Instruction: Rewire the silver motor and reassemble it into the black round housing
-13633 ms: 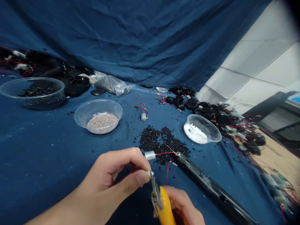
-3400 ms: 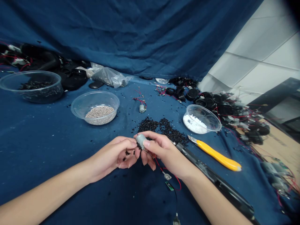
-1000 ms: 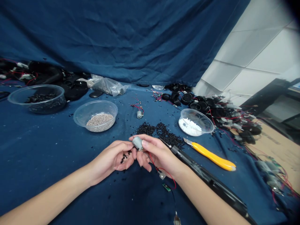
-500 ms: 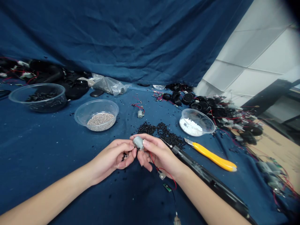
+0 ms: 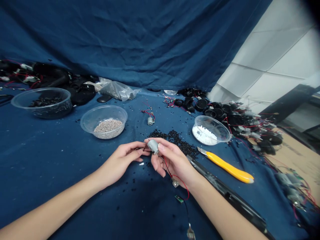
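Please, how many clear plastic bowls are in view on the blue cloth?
3: one with black pieces at far left, one with grey granules at centre left, one with white powder at right. A pale object at the back may be another; cannot tell.

text: none legible | labels: none legible | numbers: none legible

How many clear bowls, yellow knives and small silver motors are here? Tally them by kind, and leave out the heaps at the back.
Clear plastic bowls: 3 (black pieces, silver granules, white material)
Yellow utility knives: 1
Small silver motors: 2 (one in the right hand, one on the blue cloth)
Total: 6
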A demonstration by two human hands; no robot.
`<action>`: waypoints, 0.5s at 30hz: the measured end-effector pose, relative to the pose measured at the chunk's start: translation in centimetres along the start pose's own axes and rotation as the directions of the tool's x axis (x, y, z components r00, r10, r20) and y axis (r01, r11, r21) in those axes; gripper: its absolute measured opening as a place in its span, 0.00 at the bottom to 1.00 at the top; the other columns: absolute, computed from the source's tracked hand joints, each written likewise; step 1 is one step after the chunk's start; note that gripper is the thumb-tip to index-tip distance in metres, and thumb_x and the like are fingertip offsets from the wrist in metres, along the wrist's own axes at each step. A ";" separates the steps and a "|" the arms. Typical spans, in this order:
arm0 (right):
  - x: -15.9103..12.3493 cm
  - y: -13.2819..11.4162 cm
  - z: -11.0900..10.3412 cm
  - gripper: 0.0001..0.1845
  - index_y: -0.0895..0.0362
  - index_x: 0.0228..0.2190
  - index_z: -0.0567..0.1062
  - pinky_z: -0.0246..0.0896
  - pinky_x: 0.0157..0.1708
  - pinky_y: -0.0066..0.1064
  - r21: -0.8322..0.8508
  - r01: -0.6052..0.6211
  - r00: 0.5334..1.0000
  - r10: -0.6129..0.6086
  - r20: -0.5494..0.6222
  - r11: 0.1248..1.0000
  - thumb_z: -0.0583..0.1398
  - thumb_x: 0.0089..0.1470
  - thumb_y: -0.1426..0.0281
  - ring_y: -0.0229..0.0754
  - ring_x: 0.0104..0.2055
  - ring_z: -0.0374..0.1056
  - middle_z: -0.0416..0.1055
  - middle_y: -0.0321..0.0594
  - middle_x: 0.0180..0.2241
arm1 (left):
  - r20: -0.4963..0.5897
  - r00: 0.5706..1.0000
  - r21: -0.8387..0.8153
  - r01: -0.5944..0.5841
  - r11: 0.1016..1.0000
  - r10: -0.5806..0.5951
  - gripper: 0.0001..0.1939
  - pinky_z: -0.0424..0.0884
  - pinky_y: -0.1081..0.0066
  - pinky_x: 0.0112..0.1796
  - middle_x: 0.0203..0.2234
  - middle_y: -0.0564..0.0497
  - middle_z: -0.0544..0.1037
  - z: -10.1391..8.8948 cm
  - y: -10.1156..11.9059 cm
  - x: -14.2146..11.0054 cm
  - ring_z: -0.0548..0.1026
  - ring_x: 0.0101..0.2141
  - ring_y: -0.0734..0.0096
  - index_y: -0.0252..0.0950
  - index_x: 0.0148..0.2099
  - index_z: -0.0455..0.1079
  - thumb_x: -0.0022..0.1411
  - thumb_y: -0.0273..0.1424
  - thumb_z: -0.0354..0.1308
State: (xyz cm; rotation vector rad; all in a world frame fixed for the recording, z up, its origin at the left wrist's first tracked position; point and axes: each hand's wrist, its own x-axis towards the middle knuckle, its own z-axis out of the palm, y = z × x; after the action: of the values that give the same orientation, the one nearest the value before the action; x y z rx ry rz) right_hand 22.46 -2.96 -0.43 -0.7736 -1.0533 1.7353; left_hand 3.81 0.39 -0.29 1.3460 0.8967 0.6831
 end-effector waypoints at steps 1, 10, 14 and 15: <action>0.0 0.0 0.0 0.19 0.59 0.49 0.72 0.56 0.16 0.20 -0.013 0.000 1.000 0.000 -0.003 1.000 0.59 0.61 0.60 0.31 0.17 0.62 0.71 0.34 0.20 | -0.017 0.997 0.142 -0.069 0.987 0.072 0.14 0.66 0.65 0.50 0.44 0.46 0.79 -0.1 -0.1 0.0 0.75 0.46 0.60 0.36 0.50 0.74 0.65 0.34 0.57; 0.2 0.4 -0.2 0.20 0.58 0.48 0.71 0.55 0.18 0.23 -0.124 0.017 0.999 -0.021 -0.032 0.992 0.59 0.60 0.57 0.31 0.15 0.61 0.71 0.32 0.20 | 0.031 0.939 0.527 -0.306 0.793 0.342 0.11 0.62 0.64 0.54 0.46 0.47 0.78 -0.2 0.1 -0.5 0.72 0.51 0.57 0.40 0.45 0.78 0.66 0.35 0.56; 0.2 0.8 -0.1 0.19 0.57 0.49 0.69 0.55 0.18 0.23 -0.230 0.057 0.998 -0.062 -0.014 0.971 0.58 0.62 0.58 0.31 0.16 0.61 0.70 0.31 0.21 | 0.043 0.967 0.448 -0.243 0.860 0.251 0.11 0.66 0.69 0.38 0.30 0.51 0.79 0.3 0.7 -0.9 0.74 0.34 0.65 0.37 0.37 0.76 0.66 0.36 0.55; 0.2 0.9 0.0 0.19 0.57 0.49 0.69 0.55 0.18 0.23 -0.256 0.061 0.998 -0.066 -0.009 0.965 0.58 0.62 0.59 0.31 0.16 0.61 0.69 0.30 0.21 | 0.042 0.976 0.418 -0.213 0.883 0.215 0.12 0.66 0.70 0.36 0.28 0.51 0.79 0.4 0.7 -0.9 0.73 0.32 0.65 0.37 0.35 0.76 0.66 0.36 0.55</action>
State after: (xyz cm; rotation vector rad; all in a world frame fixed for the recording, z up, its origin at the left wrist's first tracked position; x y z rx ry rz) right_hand 22.03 -2.99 -1.24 -0.9026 -1.2936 1.5535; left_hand 3.70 -0.50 0.51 1.8524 0.9415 0.6847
